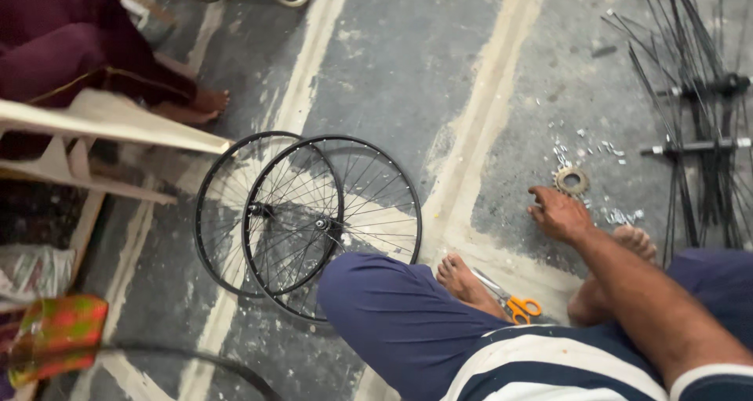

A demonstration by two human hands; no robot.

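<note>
Far left, another person's bare feet (pixel 196 107) rest on the concrete floor (pixel 392 72) beside a pale wooden bench (pixel 102 123); two spoked bicycle wheels (pixel 329 221) lie overlapped, touching the seated person's knee. Orange-handled scissors (pixel 518 305) lie by the left foot. Right hand (pixel 558 213), fingers loosely curled and gripping nothing, reaches the floor just beside a toothed sprocket (pixel 572 181) and scattered spoke nipples (pixel 596 146); loose spokes with hubs (pixel 698 111) lie right; left hand unseen.

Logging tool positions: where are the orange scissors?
In the head view, the orange scissors lie on the floor low and right of centre, beside the person's foot.
</note>
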